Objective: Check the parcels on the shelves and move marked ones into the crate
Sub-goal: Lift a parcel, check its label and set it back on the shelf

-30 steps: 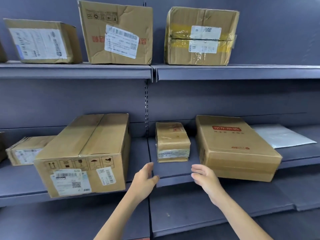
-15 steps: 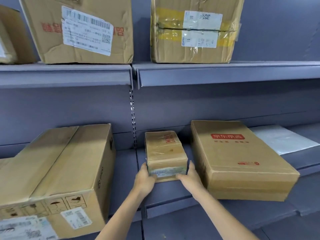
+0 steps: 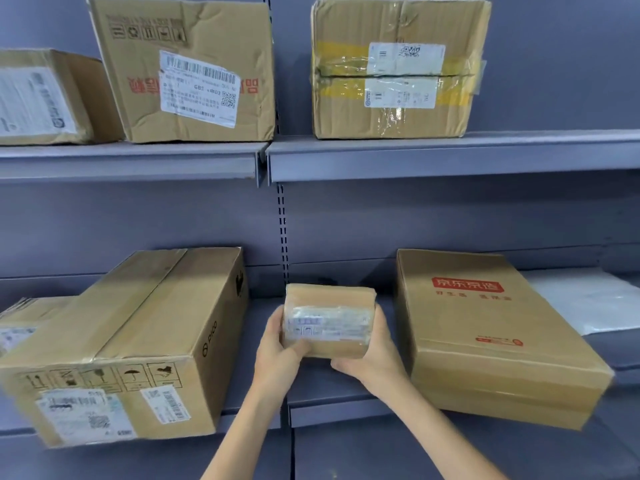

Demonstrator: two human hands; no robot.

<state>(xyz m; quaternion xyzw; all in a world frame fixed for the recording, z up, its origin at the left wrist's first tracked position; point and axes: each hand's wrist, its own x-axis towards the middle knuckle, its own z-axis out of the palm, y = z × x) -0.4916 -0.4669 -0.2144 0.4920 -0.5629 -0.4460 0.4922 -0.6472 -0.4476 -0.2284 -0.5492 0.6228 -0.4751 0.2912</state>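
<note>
Where grey metal shelves (image 3: 450, 154) line the wall, the left hand (image 3: 277, 351) and right hand (image 3: 375, 351) clamp curled fingers on a small parcel (image 3: 329, 320) between bigger boxes.

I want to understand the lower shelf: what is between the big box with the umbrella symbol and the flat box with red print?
In the head view, the small parcel, gripped by the left hand and right hand.

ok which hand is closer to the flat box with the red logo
Right. The right hand grips the small parcel on the side facing the flat box with the red logo, close beside it. The left hand holds the parcel's far side.
</note>
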